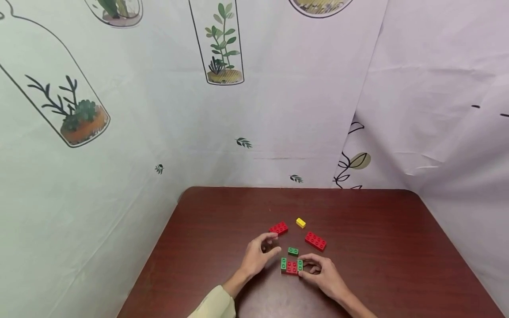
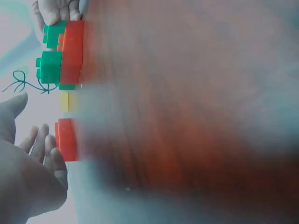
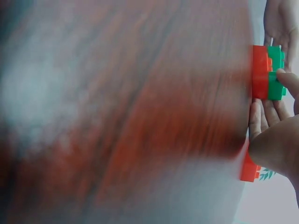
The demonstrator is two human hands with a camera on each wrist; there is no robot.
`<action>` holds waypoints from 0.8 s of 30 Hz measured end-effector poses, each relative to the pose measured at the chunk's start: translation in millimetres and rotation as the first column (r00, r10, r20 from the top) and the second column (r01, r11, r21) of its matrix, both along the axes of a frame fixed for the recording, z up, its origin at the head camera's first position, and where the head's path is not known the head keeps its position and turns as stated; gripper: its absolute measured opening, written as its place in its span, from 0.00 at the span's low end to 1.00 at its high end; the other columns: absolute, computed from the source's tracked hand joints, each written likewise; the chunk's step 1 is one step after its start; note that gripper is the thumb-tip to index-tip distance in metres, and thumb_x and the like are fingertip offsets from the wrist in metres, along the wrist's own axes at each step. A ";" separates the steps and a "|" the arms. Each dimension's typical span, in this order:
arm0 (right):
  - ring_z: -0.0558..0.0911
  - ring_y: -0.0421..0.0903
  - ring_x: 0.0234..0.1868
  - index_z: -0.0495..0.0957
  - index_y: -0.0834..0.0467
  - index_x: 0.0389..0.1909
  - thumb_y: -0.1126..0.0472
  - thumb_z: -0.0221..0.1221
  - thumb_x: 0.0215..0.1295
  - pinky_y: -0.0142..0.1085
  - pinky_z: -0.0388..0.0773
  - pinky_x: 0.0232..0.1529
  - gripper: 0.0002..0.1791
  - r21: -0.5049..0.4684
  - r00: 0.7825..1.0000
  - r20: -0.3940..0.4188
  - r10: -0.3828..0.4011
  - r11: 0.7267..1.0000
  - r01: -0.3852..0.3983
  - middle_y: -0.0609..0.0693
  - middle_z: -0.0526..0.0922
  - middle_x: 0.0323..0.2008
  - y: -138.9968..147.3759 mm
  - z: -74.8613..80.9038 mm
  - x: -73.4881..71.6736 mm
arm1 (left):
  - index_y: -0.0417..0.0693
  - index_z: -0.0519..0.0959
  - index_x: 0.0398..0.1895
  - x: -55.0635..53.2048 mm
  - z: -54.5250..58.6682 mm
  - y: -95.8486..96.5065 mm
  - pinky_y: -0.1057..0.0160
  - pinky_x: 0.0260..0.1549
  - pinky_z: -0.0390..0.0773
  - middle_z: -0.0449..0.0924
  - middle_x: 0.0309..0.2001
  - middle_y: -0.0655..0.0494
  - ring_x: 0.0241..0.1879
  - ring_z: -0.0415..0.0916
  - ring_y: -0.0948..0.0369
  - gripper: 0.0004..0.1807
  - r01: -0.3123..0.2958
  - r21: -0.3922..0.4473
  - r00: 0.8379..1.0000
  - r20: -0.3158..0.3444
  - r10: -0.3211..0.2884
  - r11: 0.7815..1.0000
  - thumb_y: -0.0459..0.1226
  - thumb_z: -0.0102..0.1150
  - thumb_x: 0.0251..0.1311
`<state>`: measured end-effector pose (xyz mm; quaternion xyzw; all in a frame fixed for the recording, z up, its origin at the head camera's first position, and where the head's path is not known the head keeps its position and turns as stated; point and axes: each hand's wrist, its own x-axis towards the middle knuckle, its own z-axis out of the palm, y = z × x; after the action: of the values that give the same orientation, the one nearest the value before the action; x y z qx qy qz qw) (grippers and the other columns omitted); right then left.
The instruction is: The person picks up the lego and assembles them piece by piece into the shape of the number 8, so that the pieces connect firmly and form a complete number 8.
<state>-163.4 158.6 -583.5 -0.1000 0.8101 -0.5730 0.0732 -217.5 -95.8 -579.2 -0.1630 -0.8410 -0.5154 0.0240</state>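
Two bare hands work low on a dark brown table [image 1: 222,221] in the head view. The right hand [image 1: 324,274] pinches the right end of a small block stack [image 1: 291,266], a red brick with a green brick at each end, which sits on the table near its front edge between the hands. The left hand [image 1: 257,256] lies just left of the stack with its fingers loosely curled and holding nothing, thumb close to the stack but apart from it as far as can be told. A loose green brick [image 1: 293,251] lies just behind the stack, a red brick [image 1: 278,228] beyond the left hand, another red brick [image 1: 315,240] to the right, and a yellow brick [image 1: 300,222] farthest back. From the left wrist, blurred, the stack [image 2: 63,53] shows green on red with the right hand's fingertips [image 2: 58,11] at its far end; the left hand's fingers [image 2: 44,144] are straight and slightly spread beside a red brick [image 2: 66,139]. From the right wrist, also blurred, the thumb and fingers [image 3: 268,119] clasp the stack [image 3: 266,72], and the left hand [image 3: 282,23] shows past it.
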 end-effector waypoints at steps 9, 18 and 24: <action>0.84 0.40 0.42 0.85 0.61 0.55 0.60 0.75 0.64 0.34 0.82 0.41 0.20 -0.002 1.000 0.003 0.020 1.000 -0.020 0.53 0.88 0.48 2.2 -1.1 -1.6 | 0.45 0.83 0.62 -23.6 -4.1 8.8 0.51 0.52 0.80 0.87 0.54 0.54 0.53 0.81 0.52 0.25 -0.185 0.012 0.981 -0.053 0.185 0.983 0.40 0.78 0.63; 0.85 0.43 0.45 0.85 0.61 0.56 0.60 0.75 0.64 0.34 0.82 0.43 0.21 -0.014 1.000 0.015 0.025 1.000 -0.025 0.54 0.88 0.50 3.2 -1.2 -1.5 | 0.45 0.84 0.61 -32.2 -3.0 14.1 0.46 0.59 0.76 0.88 0.54 0.56 0.55 0.81 0.52 0.25 -0.269 0.009 0.963 0.025 0.269 0.963 0.40 0.77 0.63; 0.85 0.44 0.46 0.85 0.61 0.57 0.60 0.75 0.64 0.34 0.82 0.43 0.22 -0.019 0.999 0.019 0.028 0.999 -0.028 0.55 0.87 0.51 3.7 -1.3 -1.7 | 0.44 0.84 0.61 -33.3 -7.3 16.7 0.45 0.60 0.75 0.88 0.54 0.55 0.56 0.81 0.52 0.24 -0.283 0.015 0.958 0.050 0.282 0.959 0.39 0.77 0.63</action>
<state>-165.1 162.4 -584.8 -0.1064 0.8024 -0.5806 0.0882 -250.8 -79.1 -586.5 -0.0287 -0.8503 -0.5195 0.0794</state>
